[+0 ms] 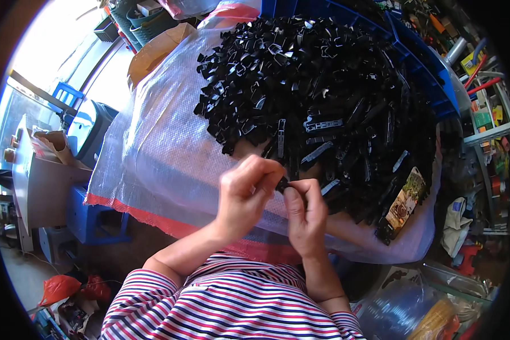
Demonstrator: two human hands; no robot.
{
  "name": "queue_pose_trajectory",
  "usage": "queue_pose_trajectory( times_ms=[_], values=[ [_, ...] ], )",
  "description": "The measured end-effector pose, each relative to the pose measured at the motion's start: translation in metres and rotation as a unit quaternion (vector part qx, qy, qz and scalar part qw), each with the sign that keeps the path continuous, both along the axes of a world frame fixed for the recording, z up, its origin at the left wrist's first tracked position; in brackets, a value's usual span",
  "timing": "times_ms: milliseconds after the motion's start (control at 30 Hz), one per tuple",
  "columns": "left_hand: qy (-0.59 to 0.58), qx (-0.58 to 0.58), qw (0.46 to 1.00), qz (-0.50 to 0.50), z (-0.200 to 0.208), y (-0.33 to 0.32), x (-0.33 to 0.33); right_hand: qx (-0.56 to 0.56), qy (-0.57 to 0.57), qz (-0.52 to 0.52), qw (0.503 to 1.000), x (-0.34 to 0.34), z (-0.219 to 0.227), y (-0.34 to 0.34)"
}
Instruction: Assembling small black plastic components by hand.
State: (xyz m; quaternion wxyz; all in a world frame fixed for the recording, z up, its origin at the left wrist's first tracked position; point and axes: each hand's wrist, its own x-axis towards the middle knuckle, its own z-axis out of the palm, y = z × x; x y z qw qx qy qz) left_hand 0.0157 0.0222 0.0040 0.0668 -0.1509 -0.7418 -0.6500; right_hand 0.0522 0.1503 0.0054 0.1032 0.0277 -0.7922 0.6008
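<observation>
My left hand [248, 190] and my right hand [307, 212] meet over the near edge of a big heap of black plastic parts [300, 73]. Pinched between the fingertips of both is a small black plastic piece [281, 185]; its exact shape is mostly hidden by the fingers. Bracket-like pieces make up the heap's far left, while long narrow strips [323, 124] lie at its near right. A white woven sack [158, 136] with a red border is spread beneath the heap. At the right edge of the pile rests a phone-like slab [405, 204] showing a colourful picture.
A blue crate [425, 68] stands behind the heap at right. Shelving [490, 130] with tools and boxes lines the right side. To the left are a blue stool [96, 212] and a pale cabinet [45, 175]. Clear plastic bags [405, 306] lie at lower right.
</observation>
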Motion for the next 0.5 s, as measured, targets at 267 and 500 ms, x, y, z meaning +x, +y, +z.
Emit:
queue_pose_trajectory(
  times_ms=[267, 500],
  values=[
    [-0.213, 0.395, 0.887, -0.11, -0.002, -0.004, 0.01, 0.059, 0.012, 0.068, 0.996, -0.008, 0.013, -0.005],
    [-0.145, 0.487, 0.858, -0.076, -0.014, -0.067, -0.036, 0.421, 0.069, -0.049, 0.903, -0.033, 0.0, 0.019]
  ],
)
